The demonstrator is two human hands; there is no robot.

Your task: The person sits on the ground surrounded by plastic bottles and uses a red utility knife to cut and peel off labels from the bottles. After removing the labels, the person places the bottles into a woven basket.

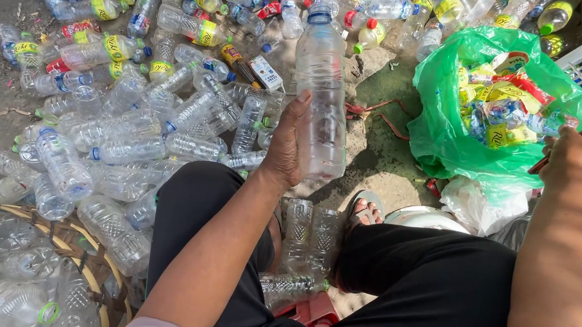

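Left hand (286, 144) grips a clear plastic bottle (320, 99) upright; right hand (575, 152) pinches a red cutter (566, 147) over the green bag (443, 125).

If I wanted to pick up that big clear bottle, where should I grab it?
Probably around the middle of the big clear bottle, coming from its left side, as the left hand does now. It stands upright, and its ribbed round body gives fingers something to wrap around. The blue neck ring end is narrow.

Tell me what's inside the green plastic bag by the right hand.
The green plastic bag holds peeled bottle labels, mostly yellow, red and blue, heaped near its open mouth. Anything under that top layer is covered, so the deeper contents cannot be seen.
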